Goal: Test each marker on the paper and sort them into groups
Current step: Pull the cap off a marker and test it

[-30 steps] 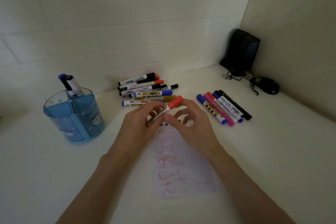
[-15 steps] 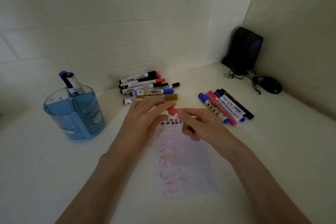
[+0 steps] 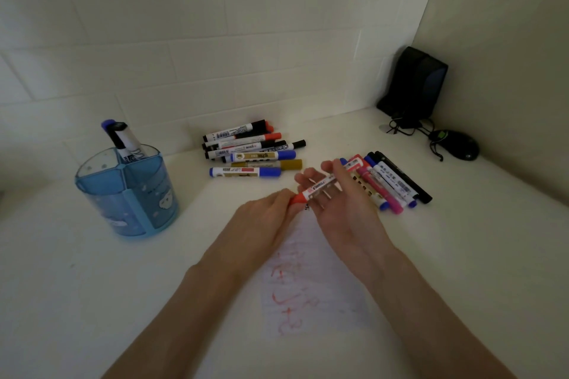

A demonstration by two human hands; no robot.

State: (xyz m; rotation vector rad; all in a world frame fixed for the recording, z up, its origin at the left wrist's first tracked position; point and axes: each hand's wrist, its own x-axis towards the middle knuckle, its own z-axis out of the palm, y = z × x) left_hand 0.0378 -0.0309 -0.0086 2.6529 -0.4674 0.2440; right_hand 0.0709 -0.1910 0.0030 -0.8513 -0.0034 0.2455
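Observation:
A red marker [image 3: 320, 187] with a white barrel is held just above the top edge of the paper [image 3: 311, 286], which carries red scribbles. My left hand [image 3: 264, 218] pinches the marker's red cap end. My right hand [image 3: 348, 212] is turned palm up; the barrel lies across its fingers with the thumb over it. A heap of several markers [image 3: 252, 154] lies behind the paper near the wall. A second row of several markers [image 3: 394, 184] lies to the right, partly hidden behind my right fingers.
A blue divided pen holder [image 3: 126, 194] stands at the left with two markers [image 3: 123, 140] upright in it. A black speaker [image 3: 412, 86] with cables and a black mouse [image 3: 455, 144] sit in the far right corner by the walls.
The marker has come up off the paper's top edge. It now lies across my upturned right fingers, and my left hand has closed on its red cap end.

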